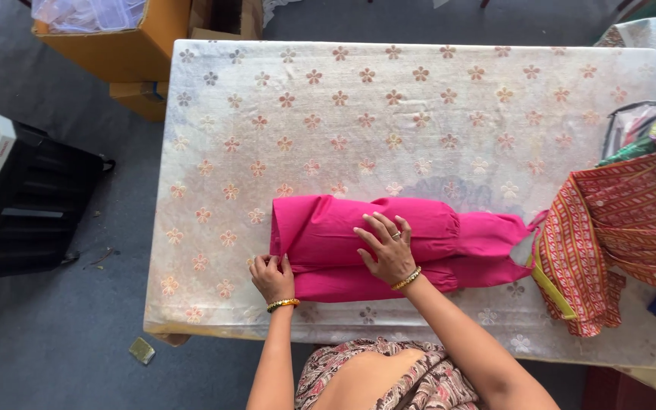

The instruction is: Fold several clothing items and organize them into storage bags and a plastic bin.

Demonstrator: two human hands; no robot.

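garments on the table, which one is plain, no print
The pink garment under both hands is one solid colour; the orange-red garments piled at the right carry stripes and patterns.

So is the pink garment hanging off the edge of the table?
No, the pink garment lies folded wholly on the flowered table cover, with the right hand flat on it.

at the upper left, beyond the desk's (191, 319) far corner: a big orange-yellow cardboard box (127, 42) holding clear plastic wrap (89, 14), a smaller orange box (140, 99) tucked below it, a brown open carton (222, 23) alongside.
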